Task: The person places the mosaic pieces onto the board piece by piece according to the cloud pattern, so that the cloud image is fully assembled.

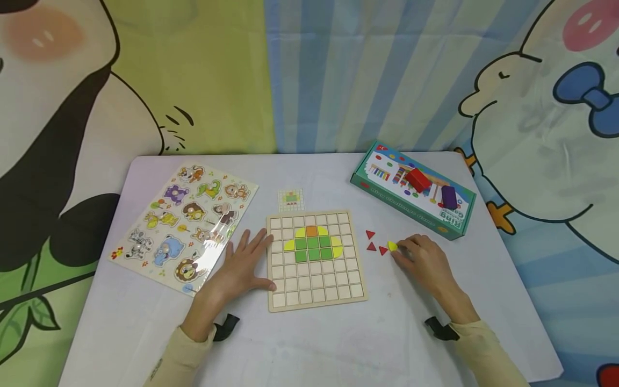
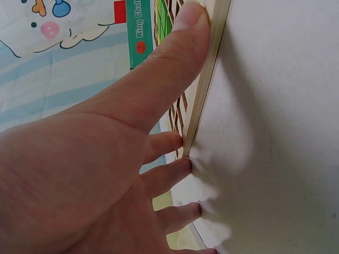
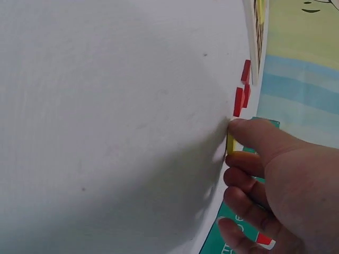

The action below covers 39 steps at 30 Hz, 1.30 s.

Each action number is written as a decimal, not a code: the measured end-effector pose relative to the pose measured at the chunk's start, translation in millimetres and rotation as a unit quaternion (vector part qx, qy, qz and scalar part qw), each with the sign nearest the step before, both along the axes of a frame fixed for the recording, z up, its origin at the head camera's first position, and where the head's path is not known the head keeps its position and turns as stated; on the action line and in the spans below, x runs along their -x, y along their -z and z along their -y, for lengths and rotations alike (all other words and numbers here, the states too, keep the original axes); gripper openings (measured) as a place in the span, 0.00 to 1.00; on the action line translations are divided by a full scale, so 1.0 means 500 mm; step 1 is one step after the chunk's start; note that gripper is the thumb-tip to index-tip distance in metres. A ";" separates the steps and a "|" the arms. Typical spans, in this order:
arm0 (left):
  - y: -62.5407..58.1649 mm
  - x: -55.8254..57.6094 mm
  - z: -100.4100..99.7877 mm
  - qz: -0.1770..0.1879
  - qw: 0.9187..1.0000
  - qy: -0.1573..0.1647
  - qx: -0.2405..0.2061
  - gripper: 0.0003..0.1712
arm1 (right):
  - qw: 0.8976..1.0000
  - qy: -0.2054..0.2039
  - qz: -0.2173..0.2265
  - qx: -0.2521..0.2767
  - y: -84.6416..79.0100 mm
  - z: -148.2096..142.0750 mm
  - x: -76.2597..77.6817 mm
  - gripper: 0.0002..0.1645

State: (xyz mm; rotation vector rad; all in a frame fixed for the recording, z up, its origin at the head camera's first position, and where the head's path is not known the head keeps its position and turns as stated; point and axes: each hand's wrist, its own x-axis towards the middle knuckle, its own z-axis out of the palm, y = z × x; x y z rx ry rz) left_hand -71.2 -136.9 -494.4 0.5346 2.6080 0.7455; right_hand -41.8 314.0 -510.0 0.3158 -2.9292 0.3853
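Note:
A wooden grid board (image 1: 316, 285) lies mid-table, with green, yellow and orange pieces set in its upper squares. My left hand (image 1: 244, 263) rests at the board's left edge, fingers spread and thumb (image 2: 185, 32) on the rim. To the right of the board, my right hand (image 1: 427, 263) has a small yellow piece (image 1: 392, 245) between thumb and index finger, at the tabletop. The right wrist view shows this yellow piece (image 3: 230, 143) edge-on, partly covered by the fingers. Three red triangles (image 1: 370, 234) lie just left of it.
A small pattern card (image 1: 291, 200) lies behind the board. At the left is a sheet of animal pictures (image 1: 188, 226), partly beneath the left forearm. A green box (image 1: 411, 188) stands at the back right, with a red block (image 1: 418, 180) and a purple block (image 1: 448, 197) on top.

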 end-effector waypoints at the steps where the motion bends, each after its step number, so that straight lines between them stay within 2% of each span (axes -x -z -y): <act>1: 0.000 0.000 0.000 0.000 1.000 0.000 0.001 0.69 | 1.000 -0.005 -0.010 -0.002 0.003 -0.003 0.001 0.21; 8: 0.001 0.000 -0.001 -0.003 1.000 -0.002 0.002 0.69 | 0.997 -0.040 -0.064 0.012 0.000 0.000 0.014 0.22; 16: -0.001 0.001 0.000 0.008 1.000 -0.003 0.000 0.68 | 0.988 -0.113 -0.095 0.040 -0.035 0.073 0.051 0.20; 23: -0.002 -0.001 0.000 0.005 1.000 -0.003 -0.003 0.68 | 0.981 -0.166 -0.096 0.033 -0.057 0.173 0.090 0.19; 27: -0.002 -0.002 0.001 0.000 1.000 -0.003 -0.001 0.68 | 0.974 -0.201 -0.104 0.028 -0.063 0.248 0.102 0.17; 33: 0.000 -0.001 0.002 -0.003 1.000 0.003 0.002 0.68 | 0.962 -0.255 -0.091 0.025 -0.053 0.343 0.101 0.15; 39: 0.003 -0.001 0.003 -0.001 1.000 0.003 0.002 0.67 | 0.958 -0.279 -0.063 0.012 -0.034 0.389 0.091 0.16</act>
